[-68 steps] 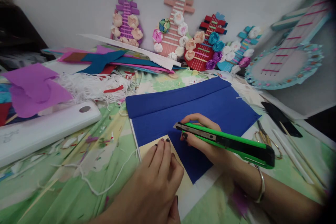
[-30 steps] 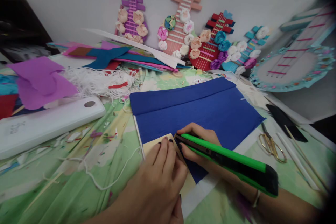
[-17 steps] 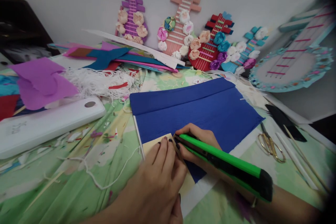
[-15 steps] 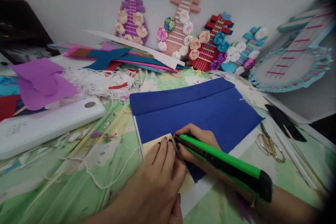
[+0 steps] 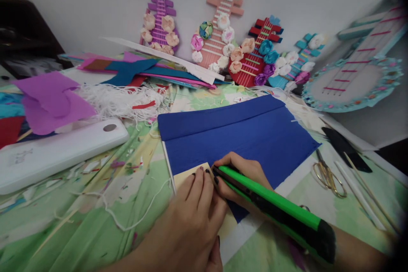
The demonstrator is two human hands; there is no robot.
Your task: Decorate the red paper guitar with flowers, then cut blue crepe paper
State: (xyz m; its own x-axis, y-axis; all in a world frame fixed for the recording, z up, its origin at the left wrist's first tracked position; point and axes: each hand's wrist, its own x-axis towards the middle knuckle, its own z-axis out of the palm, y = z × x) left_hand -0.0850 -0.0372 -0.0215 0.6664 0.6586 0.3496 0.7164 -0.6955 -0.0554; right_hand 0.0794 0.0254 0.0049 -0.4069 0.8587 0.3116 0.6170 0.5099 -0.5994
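My left hand [image 5: 191, 216] presses flat on a cream card [image 5: 186, 175] that lies on a blue paper sheet [image 5: 242, 136]. My right hand [image 5: 244, 178] grips a green and black utility knife [image 5: 277, 212], its tip at the card's right edge, beside my left fingertips. The blue sheet rests on a white board [image 5: 248, 231] whose edge shows at the front. The blade itself is hidden by my fingers.
A white cutting board [image 5: 60, 148] lies at the left, with purple paper [image 5: 51, 102] and a tangle of white string [image 5: 121, 100] behind it. Gold scissors [image 5: 328, 174] and sticks lie at the right. Flower-decorated paper guitars [image 5: 223, 29] lean on the back wall.
The knife tip has come down from above the blue sheet to the card's right edge, and my right hand has slid slightly toward me along it. My left hand stays on the card.
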